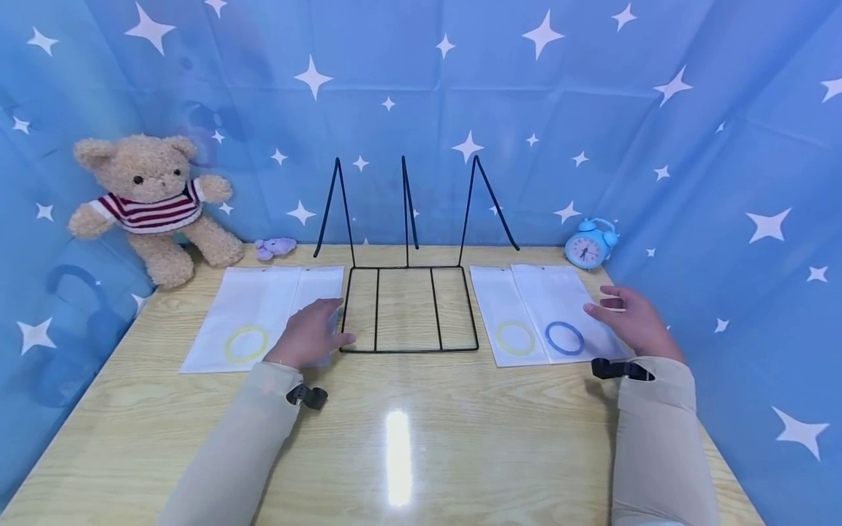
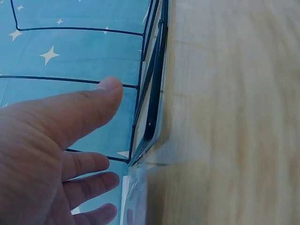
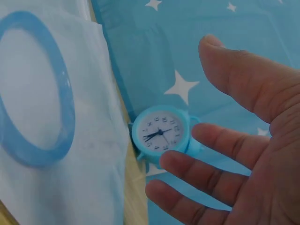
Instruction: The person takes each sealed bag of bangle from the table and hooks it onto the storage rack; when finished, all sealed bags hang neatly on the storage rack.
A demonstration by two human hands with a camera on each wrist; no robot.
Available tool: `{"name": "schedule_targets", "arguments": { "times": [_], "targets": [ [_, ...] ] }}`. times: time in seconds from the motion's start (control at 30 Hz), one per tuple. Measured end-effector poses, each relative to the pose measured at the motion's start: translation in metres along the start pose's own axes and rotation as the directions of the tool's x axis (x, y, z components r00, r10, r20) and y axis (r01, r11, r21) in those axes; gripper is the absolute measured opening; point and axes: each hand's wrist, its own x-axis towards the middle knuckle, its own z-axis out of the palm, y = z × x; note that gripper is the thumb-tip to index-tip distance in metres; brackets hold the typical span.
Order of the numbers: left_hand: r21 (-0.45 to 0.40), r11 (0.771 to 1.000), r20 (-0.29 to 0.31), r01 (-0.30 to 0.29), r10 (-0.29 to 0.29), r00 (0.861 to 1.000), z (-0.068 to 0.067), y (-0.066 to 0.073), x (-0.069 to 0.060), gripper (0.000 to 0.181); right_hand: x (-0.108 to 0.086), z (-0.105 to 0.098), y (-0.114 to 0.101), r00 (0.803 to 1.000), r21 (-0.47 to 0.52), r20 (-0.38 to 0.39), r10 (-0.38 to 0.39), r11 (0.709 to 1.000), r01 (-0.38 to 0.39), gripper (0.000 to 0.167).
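Head view set the black wire rack (image 1: 377, 307) mid-counter (image 1: 493, 424), its flat base probably steadying the tall prongs. Left grip (image 1: 308, 334) spread beside it, holding nothing; contact I couldn't tell. Right grip (image 1: 631, 321), loosely parted and equally bare, hovered near the blue ring (image 1: 563, 323) on white sheets (image 1: 549, 292), before the twin-bell alarm clock (image 1: 585, 250).
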Motion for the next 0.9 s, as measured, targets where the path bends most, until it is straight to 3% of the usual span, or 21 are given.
{"name": "schedule_targets", "arguments": {
  "times": [0.27,0.63,0.9],
  "targets": [
    [-0.012,1.000,0.044,0.017,-0.017,0.999,0.002,-0.002,0.001,0.078,0.004,0.000,0.011,0.997,-0.008,0.062,0.048,0.999,-0.047,0.104],
    [0.008,0.999,0.102,0.038,-0.038,0.994,0.004,-0.005,0.000,0.077,0.009,0.000,0.020,0.987,-0.003,0.094,0.129,0.992,-0.129,0.110],
    [-0.001,0.999,0.114,0.047,-0.046,0.992,0.005,-0.006,0.000,0.081,0.012,0.002,0.023,0.984,-0.016,0.099,0.149,0.989,-0.148,0.109]
  ]
}}
